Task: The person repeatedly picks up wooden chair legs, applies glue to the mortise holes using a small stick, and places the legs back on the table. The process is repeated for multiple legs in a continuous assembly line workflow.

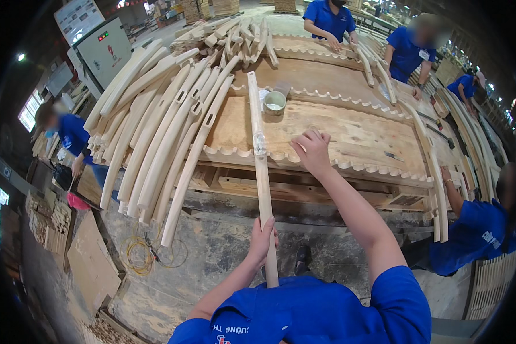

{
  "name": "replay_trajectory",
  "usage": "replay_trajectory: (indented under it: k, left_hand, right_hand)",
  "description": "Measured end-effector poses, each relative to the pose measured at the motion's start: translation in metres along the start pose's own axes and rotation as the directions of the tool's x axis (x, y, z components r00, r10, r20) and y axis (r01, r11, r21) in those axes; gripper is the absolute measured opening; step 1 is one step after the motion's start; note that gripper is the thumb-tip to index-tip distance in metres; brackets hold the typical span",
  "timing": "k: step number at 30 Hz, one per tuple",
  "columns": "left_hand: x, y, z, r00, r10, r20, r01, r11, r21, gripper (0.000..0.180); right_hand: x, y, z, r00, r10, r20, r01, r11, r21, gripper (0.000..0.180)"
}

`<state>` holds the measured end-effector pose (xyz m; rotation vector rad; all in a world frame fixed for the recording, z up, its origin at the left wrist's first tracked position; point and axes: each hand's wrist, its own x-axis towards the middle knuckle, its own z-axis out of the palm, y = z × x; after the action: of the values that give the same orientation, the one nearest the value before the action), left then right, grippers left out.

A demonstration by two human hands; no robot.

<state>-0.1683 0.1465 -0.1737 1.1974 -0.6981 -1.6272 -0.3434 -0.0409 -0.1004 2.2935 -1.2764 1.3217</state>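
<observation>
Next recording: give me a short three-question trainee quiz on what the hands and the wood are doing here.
1. True or false: the left hand grips the long wooden piece near its lower end.
2. Where does the right hand rest? A) on the small tin cup B) on the plywood workbench C) on the stack of curved pieces
3. Fill in: the stack lies to the person's ____.

Key: 1 true; 2 B; 3 left.

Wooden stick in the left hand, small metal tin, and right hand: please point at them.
wooden stick (259, 143), head view, middle of shaft
metal tin (274, 103), head view, its rim
right hand (311, 150), head view, back of hand
</observation>
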Motion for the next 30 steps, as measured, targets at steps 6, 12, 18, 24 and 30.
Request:
replay_trajectory:
  k: [6, 12, 18, 24, 30]
  left_hand:
    - [0.002, -0.001, 0.0, 0.999, -0.027, 0.018, 0.026, 1.0, 0.009, 0.024]
    - [0.0, 0.0, -0.009, 1.0, -0.021, -0.004, 0.021, 1.0, 0.004, 0.024]
    - [0.0, 0.003, -0.001, 0.998, -0.05, 0.03, 0.05, 0.999, -0.003, 0.028]
    - [0.002, 0.002, -0.009, 0.998, -0.017, 0.057, 0.021, 0.996, -0.083, 0.041]
    - [0.003, -0.01, -0.008, 0.993, 0.104, 0.053, -0.103, 0.994, -0.031, 0.052]
  right_hand:
    - [0.007, 0.004, 0.016, 1.0, -0.012, 0.026, 0.014, 0.998, -0.06, 0.008]
    - [-0.003, 0.005, -0.002, 0.983, -0.1, 0.155, 0.092, 0.994, 0.056, 0.008]
    - [0.002, 0.011, -0.004, 0.997, 0.003, 0.071, 0.001, 0.998, -0.062, 0.008]
    - [0.006, -0.008, -0.022, 0.98, -0.081, 0.183, 0.108, 0.984, -0.142, 0.006]
    - [0.096, -0.066, -0.032, 0.77, -0.464, 0.438, 0.629, 0.666, -0.401, 0.004]
